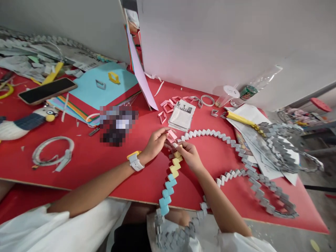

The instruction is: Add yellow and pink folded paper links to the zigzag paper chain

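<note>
My left hand (154, 144) pinches a pink folded paper link (172, 135) between its fingers. Close beside it, my right hand (191, 156) is closed on the yellow end of a zigzag folded-paper chain (174, 167), its thumb near the pink link. Below the yellow part the chain turns light blue, then grey, and drops over the table edge onto the lap. Whether the pink link is joined to the chain is hidden by the fingers. Just past the hands lie several loose pink links (168, 105) and a stack of cut newsprint pieces (181, 114).
A long grey chain (223, 137) loops across the red table (126, 182). Left are a phone (47, 91), a bird figure (31, 120), a coiled white ring (39, 148) and blue paper (91, 96). A plastic bottle (258, 85) and cup (228, 94) stand by the wall.
</note>
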The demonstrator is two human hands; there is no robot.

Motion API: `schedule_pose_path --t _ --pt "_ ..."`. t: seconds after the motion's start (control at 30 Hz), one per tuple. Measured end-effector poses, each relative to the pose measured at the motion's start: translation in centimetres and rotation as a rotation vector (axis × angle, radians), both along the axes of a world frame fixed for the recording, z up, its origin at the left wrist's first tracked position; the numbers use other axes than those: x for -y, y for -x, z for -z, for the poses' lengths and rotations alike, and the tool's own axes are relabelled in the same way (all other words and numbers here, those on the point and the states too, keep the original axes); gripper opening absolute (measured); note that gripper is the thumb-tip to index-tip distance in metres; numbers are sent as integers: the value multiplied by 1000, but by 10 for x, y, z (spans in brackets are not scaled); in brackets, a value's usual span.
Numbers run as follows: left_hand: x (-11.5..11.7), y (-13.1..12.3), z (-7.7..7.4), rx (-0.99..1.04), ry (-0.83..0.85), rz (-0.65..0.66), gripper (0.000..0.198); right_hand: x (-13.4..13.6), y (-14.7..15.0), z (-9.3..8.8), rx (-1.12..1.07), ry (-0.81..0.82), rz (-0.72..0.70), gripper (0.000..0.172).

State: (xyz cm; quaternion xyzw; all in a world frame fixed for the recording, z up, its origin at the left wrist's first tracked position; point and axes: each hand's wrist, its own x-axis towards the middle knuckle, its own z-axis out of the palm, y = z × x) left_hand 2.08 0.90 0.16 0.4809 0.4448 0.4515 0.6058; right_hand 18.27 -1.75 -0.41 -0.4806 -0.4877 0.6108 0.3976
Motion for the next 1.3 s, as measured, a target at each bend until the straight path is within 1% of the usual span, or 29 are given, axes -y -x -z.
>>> schedule_pose_path --t 0.07,0.13,0.23,0.3,0.37,0.4,0.47,0.53,0.63,0.7,0.73,0.83,0.93,1.0,1.1,1.17,1.23,1.27,1.3 --pt "1 1 0 -100 -57 34 34 -1 -2 1 -18 4 2 34" --pt "4 1 -1 -204 -138 111 29 -2 -5 0 -25 6 53 33" --pt "9 1 -2 -266 -205 243 27 -4 -12 -4 -75 24 97 33" --pt "10 2 -2 -274 -177 346 30 -5 -15 -6 -137 57 71 36" --pt "11 3 -1 -266 -106 441 35 -5 -16 -6 -180 63 67 37" --pt "12 4 0 -257 -72 476 39 -5 -15 -6 -196 50 78 37" --pt "12 4 1 -233 -27 500 45 -4 -13 -4 -217 6 106 36" --pt "12 4 1 -210 -10 478 44 -2 -10 -2 -186 -64 127 33" --pt "13 4 -2 -169 24 450 36 1 -8 -4 -12 -221 131 23" --pt "14 4 -6 -155 27 438 29 3 -8 -6 81 -296 87 19" --pt "14 4 -8 -150 18 432 27 3 -9 -7 93 -304 56 18" --pt "15 7 -11 -128 -14 441 25 4 -10 -10 38 -261 -15 20" --pt "14 8 -9 -115 -40 464 33 3 -11 -11 7 -221 -46 25" --pt "11 8 -6 -115 -60 443 38 2 -11 -11 14 -207 -62 25" --pt "8 7 1 -146 -75 357 39 2 -11 -10 50 -245 -92 26" --pt "5 7 4 -198 -90 285 39 1 -10 -8 28 -249 -93 34" --pt "3 7 5 -258 -128 195 40 1 -9 -5 -55 -185 -41 50" --pt "3 8 5 -287 -148 148 41 1 -8 -3 -95 -141 8 55" --pt "2 8 4 -309 -167 109 41 0 -7 -2 -123 -96 66 56"
